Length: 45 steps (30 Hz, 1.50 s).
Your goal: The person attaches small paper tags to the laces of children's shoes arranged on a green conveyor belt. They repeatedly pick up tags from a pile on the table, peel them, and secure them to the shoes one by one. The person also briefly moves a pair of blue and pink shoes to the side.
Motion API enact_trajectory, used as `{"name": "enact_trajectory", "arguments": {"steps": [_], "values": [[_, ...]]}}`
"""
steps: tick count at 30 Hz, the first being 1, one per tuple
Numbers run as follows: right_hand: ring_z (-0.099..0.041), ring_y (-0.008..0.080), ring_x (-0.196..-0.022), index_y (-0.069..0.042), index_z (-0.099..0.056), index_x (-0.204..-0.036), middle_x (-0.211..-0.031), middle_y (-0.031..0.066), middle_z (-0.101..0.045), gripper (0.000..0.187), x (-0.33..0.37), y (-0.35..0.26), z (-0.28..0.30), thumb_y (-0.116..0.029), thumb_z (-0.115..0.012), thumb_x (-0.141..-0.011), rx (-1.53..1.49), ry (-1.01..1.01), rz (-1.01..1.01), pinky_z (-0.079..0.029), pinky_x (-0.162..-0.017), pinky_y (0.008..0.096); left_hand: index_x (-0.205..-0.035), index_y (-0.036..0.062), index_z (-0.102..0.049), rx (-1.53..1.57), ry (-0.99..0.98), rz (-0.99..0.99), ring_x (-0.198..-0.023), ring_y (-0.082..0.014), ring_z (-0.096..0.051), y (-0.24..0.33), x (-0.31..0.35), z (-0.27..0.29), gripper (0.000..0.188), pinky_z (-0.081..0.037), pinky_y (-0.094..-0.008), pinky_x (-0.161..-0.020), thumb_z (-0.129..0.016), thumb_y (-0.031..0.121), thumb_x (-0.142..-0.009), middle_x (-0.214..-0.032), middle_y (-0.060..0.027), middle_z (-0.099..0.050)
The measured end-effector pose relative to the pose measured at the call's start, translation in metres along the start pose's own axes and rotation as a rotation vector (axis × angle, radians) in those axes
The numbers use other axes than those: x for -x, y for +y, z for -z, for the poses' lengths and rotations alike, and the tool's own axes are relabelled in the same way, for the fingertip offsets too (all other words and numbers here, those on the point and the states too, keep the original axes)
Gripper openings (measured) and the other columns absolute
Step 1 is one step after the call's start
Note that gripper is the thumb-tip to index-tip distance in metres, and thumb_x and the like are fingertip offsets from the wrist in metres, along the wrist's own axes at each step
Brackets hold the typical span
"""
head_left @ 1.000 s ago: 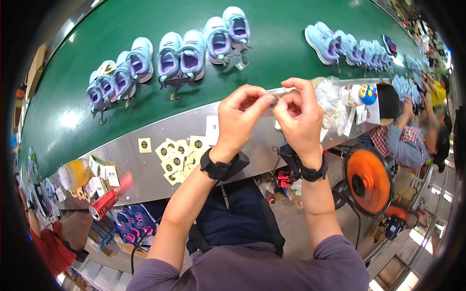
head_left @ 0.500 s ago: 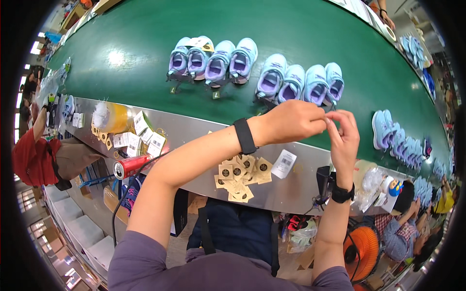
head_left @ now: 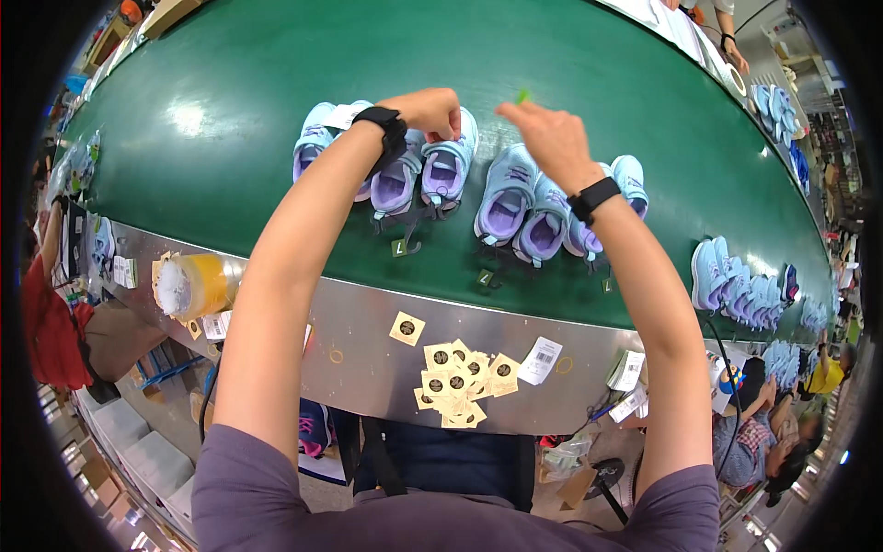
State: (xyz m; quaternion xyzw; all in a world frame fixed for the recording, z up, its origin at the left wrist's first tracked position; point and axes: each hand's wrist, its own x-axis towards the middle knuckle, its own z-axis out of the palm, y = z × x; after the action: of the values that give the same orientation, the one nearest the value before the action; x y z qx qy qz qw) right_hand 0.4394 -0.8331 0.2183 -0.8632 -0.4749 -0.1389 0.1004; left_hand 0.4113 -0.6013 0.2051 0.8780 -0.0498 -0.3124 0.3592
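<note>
My left hand (head_left: 430, 112) reaches out over the green conveyor belt (head_left: 230, 110), fingers closed at the heel of a lilac child's shoe (head_left: 445, 167). My right hand (head_left: 549, 138) hovers above another lilac shoe (head_left: 508, 193), pinching a small green piece (head_left: 522, 95) at its fingertips. Several light blue and lilac shoes (head_left: 543, 216) stand in a row across the belt under both hands. Black bands sit on both wrists.
A steel ledge (head_left: 368, 340) in front holds a pile of small tan square tags (head_left: 457, 379), a white barcode label (head_left: 540, 360) and a yellow tub (head_left: 190, 285). More blue shoes (head_left: 736, 281) lie at right. Another person (head_left: 763, 432) sits lower right.
My view has swung toward the belt. Both hands have gone from working together above the ledge to reaching apart over the row of shoes, the left onto a shoe.
</note>
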Motion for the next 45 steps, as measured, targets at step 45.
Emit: {"name": "enact_trajectory", "arguments": {"steps": [45], "values": [[-0.064, 0.0156, -0.085, 0.001, -0.057, -0.103, -0.096, 0.0105, -0.067, 0.024, -0.053, -0.065, -0.03, -0.008, -0.066, -0.083, -1.779, -0.12, -0.82, -0.054, -0.072, 0.0268, -0.122, 0.0, -0.05, 1.135, 0.491, -0.134, -0.082, -0.0127, -0.062, -0.019, 0.071, -0.031, 0.039, -0.052, -0.0244, -0.075, -0.063, 0.008, -0.086, -0.094, -0.0084, -0.064]]}}
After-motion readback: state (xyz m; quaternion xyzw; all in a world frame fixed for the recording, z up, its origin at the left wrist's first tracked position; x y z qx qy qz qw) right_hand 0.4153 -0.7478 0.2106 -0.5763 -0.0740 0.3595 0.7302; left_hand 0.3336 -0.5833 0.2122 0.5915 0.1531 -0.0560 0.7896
